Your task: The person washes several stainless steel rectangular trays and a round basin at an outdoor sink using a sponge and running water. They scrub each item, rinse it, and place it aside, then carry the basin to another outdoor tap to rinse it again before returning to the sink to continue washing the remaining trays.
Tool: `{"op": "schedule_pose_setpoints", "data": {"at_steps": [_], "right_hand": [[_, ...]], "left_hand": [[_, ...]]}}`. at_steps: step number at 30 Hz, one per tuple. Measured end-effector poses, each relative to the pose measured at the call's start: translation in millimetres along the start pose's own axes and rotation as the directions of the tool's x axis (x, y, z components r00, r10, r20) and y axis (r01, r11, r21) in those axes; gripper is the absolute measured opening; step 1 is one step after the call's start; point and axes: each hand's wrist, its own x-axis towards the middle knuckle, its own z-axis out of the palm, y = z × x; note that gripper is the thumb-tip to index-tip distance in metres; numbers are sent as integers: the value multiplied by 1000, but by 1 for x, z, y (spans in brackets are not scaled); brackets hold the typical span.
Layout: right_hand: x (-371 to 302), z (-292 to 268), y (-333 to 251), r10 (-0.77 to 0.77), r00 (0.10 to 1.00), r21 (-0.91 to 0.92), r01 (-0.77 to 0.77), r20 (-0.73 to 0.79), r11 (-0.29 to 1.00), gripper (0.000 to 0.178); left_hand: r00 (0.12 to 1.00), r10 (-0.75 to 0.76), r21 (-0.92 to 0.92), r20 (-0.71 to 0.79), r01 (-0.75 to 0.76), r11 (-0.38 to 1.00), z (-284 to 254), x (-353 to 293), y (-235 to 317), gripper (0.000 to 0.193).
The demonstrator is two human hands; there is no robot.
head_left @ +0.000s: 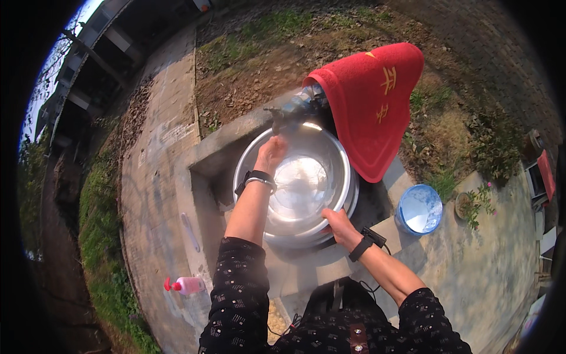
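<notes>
A wide shiny metal basin (318, 209) sits in the concrete sink, with a second metal rim (355, 200) showing under its right side. My right hand (338, 224) grips the basin's near right rim, thumb on top. At the far left inside of the basin, just below the tap (277, 112), is my left hand (272, 152). Its fingers are smeared by motion, so I cannot make out whether they hold anything. The basin's inside is bright with glare, and any water in it is hard to tell.
A red mat (371, 112) with yellow lettering hangs beyond the basin. To the right stand a blue bucket (420, 210) and a potted plant (471, 206). On the left lie a pink pump bottle (187, 285) and a pale long-handled thing (190, 231). Concrete sink walls (203, 200) surround the basin.
</notes>
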Motion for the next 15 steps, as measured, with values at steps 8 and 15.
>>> {"op": "schedule_pose_setpoints", "data": {"at_steps": [8,15], "right_hand": [[17,-16,14,-12,999,-4,12,42,1000,35],[46,-1,1,68,997,-29,-69,-29,997,43]], "left_hand": [[998,-57,-85,-25,55,995,14,35,-20,18],[997,-67,148,-26,71,986,23,-15,5,5]]}}
